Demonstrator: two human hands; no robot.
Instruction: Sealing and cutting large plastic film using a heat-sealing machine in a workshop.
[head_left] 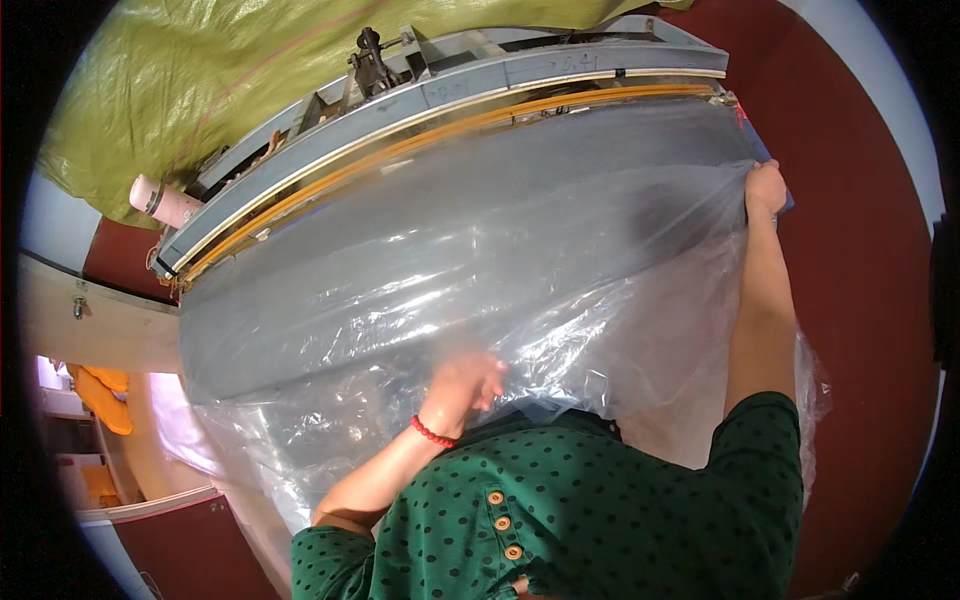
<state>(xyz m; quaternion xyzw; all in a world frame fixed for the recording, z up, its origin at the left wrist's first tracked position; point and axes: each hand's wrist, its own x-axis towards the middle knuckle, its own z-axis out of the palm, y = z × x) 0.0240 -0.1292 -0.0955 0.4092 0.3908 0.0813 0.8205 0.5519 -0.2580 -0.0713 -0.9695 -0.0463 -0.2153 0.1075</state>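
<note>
A wide sheet of clear plastic film (430, 270) spreads over the work surface in front of me and hangs down at my waist. At its far right corner, my right hand (765, 188) is closed on the edge of the film, and creases run from the grip toward the middle. My left hand (466, 388), with a red bead bracelet (433, 433) at the wrist, is near the film's front edge, close to my body. Motion blurs its fingers, so their hold on the film cannot be made out.
A long grey metal frame (450, 90) with an orange strip (460, 125) runs along the far side, carrying a dark clamp-like fitting (372, 62). A pink cylinder (165, 200) is at its left end. Yellow-green sheeting (220, 75) lies behind. Left is a cabinet (110, 310); right, dark red floor (860, 300).
</note>
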